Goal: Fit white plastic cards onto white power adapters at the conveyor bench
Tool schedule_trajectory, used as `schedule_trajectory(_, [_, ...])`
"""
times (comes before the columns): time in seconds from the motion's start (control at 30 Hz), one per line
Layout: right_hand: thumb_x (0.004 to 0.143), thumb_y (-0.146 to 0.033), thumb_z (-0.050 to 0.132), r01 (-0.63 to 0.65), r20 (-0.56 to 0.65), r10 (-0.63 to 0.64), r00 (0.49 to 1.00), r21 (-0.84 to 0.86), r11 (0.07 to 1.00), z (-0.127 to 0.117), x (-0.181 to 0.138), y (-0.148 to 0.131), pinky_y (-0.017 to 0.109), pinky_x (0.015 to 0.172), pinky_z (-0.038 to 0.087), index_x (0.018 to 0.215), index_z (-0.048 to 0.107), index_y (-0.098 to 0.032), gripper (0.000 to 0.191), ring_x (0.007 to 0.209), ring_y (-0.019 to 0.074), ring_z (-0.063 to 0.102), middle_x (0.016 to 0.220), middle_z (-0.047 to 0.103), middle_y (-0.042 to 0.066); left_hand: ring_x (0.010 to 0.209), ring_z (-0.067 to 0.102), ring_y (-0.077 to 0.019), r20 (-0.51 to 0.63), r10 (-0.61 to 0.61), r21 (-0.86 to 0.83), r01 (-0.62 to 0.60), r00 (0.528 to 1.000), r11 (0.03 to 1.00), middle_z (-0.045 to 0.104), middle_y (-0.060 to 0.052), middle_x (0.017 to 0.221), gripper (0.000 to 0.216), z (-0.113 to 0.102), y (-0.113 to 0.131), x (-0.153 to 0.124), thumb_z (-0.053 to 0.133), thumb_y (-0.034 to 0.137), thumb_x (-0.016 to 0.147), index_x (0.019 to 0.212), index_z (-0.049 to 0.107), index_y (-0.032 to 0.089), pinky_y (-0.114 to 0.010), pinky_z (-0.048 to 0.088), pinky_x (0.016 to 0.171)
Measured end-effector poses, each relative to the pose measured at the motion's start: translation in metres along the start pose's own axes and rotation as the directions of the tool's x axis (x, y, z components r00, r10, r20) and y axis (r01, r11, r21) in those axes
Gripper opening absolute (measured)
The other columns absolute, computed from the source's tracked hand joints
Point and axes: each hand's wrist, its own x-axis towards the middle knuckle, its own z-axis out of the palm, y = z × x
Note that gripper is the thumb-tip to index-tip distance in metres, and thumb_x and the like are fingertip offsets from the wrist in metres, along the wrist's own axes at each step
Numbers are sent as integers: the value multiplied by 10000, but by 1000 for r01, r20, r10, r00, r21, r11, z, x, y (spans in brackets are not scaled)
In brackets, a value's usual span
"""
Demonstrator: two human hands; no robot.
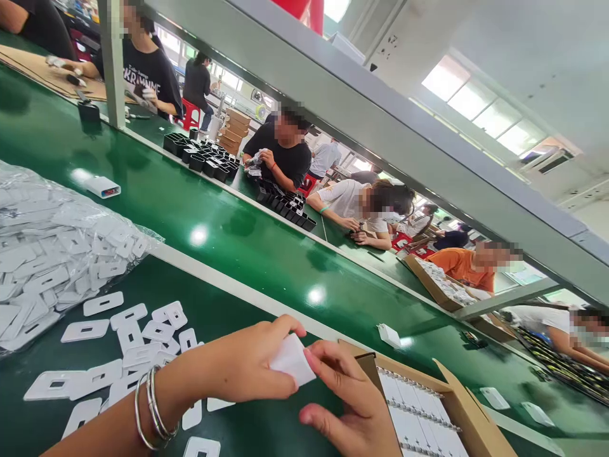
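Note:
A small white plastic casing, box-shaped with smooth faces, is gripped between the thumb and fingers of my left hand, which has silver bangles on its wrist. My right hand is at the casing's right end. Its fingertips touch the edge there, while the thumb stands apart below. Under and left of my left arm lie many loose flat white plates with rectangular cut-outs. Beside my right hand an open cardboard box holds rows of white units with metal-looking parts along their edges.
A clear plastic bag full of white plates lies at left. A green conveyor belt crosses ahead, carrying white casings. Beyond it, co-workers sit by black cases. A grey metal beam slants overhead.

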Motion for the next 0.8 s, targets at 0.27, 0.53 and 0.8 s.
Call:
schedule_trajectory(0.27, [786, -264, 661, 52, -97, -124, 987, -541, 839, 12, -21, -15, 404, 805, 594, 1215, 543, -162, 457, 866, 252, 678, 972, 678, 132, 737, 577, -154, -2, 35, -402, -32, 999, 915, 601, 15, 823, 445, 36, -22, 17, 529, 191, 786, 1207, 387, 226, -277, 454, 645])
schedule_trajectory(0.53, [702, -379, 731, -319, -78, 310, 948, -231, 919, -36, -55, -32, 503, 1005, 459, 1003, 673, -219, 346, 827, 236, 686, 885, 726, 62, 1199, 505, -253, 239, 39, -210, 12, 970, 978, 528, -88, 1358, 677, 38, -19, 6, 677, 345, 760, 1367, 389, 267, -417, 381, 1021])
schedule_trajectory(0.8, [746, -517, 672, -811, -72, 856, 512, 288, 509, -155, -182, -43, 391, 881, 495, 1105, 678, -210, 472, 956, 242, 662, 1057, 725, 80, 1101, 580, -295, 58, -145, 123, 138, 988, 983, 696, 51, 1155, 466, 53, -71, 0, 627, 558, 742, 1176, 611, 391, -420, 448, 979])
